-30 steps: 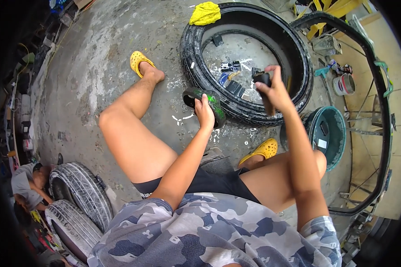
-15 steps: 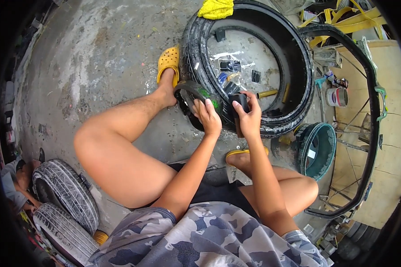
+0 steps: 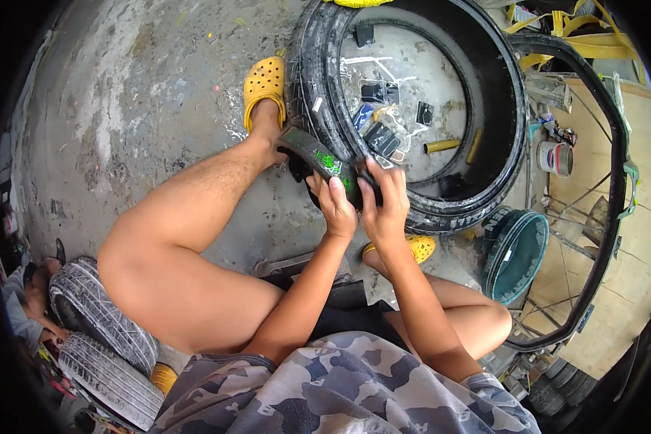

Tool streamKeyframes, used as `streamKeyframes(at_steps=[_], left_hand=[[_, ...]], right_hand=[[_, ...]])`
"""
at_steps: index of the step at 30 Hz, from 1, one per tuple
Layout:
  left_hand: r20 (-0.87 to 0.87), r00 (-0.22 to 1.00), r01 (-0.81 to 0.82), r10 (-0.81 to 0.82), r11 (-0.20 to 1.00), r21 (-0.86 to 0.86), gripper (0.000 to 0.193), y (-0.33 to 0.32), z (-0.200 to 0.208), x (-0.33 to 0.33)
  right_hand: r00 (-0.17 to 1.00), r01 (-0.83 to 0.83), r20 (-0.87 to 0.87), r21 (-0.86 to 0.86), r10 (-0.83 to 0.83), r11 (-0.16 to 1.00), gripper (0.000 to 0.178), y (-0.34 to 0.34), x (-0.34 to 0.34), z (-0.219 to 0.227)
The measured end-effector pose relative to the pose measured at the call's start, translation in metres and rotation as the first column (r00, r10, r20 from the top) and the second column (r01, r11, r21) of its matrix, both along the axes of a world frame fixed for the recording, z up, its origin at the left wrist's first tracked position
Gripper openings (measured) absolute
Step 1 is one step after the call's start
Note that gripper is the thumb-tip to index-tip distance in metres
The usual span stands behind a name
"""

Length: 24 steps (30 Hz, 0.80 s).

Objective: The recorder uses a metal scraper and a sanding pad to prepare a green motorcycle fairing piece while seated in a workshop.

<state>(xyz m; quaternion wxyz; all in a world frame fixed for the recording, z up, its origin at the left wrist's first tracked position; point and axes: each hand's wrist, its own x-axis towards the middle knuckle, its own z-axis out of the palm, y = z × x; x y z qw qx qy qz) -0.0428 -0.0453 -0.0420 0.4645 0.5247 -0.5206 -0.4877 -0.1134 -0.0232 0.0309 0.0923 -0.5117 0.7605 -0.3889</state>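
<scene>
I sit low over a concrete floor with both knees bent. My left hand [image 3: 335,207] and my right hand [image 3: 385,205] are side by side, both gripping a folded black rubber inner tube [image 3: 318,159] with green markings. The tube sticks out to the upper left, over my left ankle. Just beyond my hands lies a large black tyre [image 3: 318,87] flat on the floor, its hollow holding small black parts [image 3: 378,137], plastic packets and a yellow-handled tool [image 3: 441,146]. My feet wear yellow clogs [image 3: 265,81].
A teal bucket-like ring [image 3: 517,254] stands at the right beside a thin black bicycle rim and tyre [image 3: 615,166]. A small tin [image 3: 555,158] sits on a wooden board at right. Treaded tyres [image 3: 94,318] are stacked at lower left.
My right hand has come off the tyre's rim and joined the left on the folded tube. The view has dropped closer to my hands.
</scene>
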Motion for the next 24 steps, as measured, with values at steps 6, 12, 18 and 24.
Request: streamKeyframes(at_steps=[6,12,18,24], left_hand=[[-0.017,0.999,0.027,-0.028,0.999,-0.035,0.041,0.001,-0.01,-0.001],[-0.022,1.0,-0.011,0.009,0.996,-0.084,0.036,-0.002,-0.002,-0.001],[-0.044,0.999,0.022,-0.022,1.0,-0.017,0.034,0.002,0.001,0.003],[0.008,0.999,0.034,-0.033,0.998,-0.057,0.038,-0.001,-0.01,-0.001]], right_hand=[[1.0,-0.005,-0.028,-0.017,0.005,1.0,0.035,-0.017,-0.005,-0.001],[1.0,0.012,-0.005,-0.022,-0.012,1.0,0.03,0.014,0.001,-0.002],[1.0,-0.012,-0.016,-0.018,0.011,1.0,0.032,-0.017,0.0,0.007],[0.999,0.014,-0.043,-0.012,-0.014,1.0,0.031,-0.028,0.003,0.007]])
